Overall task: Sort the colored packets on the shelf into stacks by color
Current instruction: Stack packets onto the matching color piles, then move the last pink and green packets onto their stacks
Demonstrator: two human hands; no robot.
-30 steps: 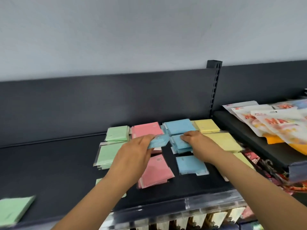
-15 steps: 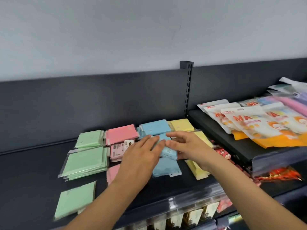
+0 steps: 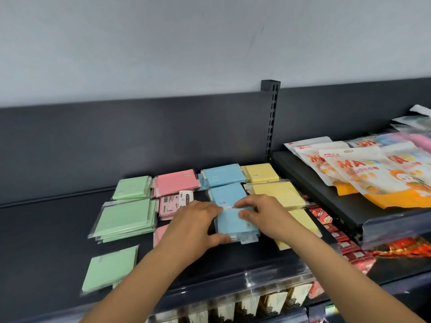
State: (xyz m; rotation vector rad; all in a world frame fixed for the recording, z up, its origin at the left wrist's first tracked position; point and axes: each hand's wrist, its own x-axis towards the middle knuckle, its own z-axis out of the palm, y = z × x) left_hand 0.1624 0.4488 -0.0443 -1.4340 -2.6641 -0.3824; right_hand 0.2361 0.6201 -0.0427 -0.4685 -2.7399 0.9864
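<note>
1. The left hand point(image 3: 196, 226) curls round the left side of the front blue stack point(image 3: 235, 226). Its thumb is hooked on the near edge and its fingertips reach the far edge, so it grips the pile.
2. The right hand point(image 3: 263, 214) has bent fingers. Thumb and forefinger pinch the stack's far right part, where a clear wrapper flap shows.
3. The stack lies flat on the dark shelf point(image 3: 46, 229), at the front of the blue column. Just beyond it are the middle blue packet point(image 3: 229, 192) and the back blue stack point(image 3: 221, 176).
4. The step in hand looks like squaring up the blue pile, with both hands closing in on its edges.
5. The yellow stacks point(image 3: 277, 194) lie just to the right and the pink packets point(image 3: 176, 183) just to the left. The green stacks point(image 3: 126, 220) lie further left.
6. A lone green packet point(image 3: 109, 269) sits apart, near the shelf's front edge.
7. The next move probably calls for letting go gently so the slick wrappers do not slide. A likely follow-up is pinching the lone green packet by a thin edge and laying it on a green stack.
</note>
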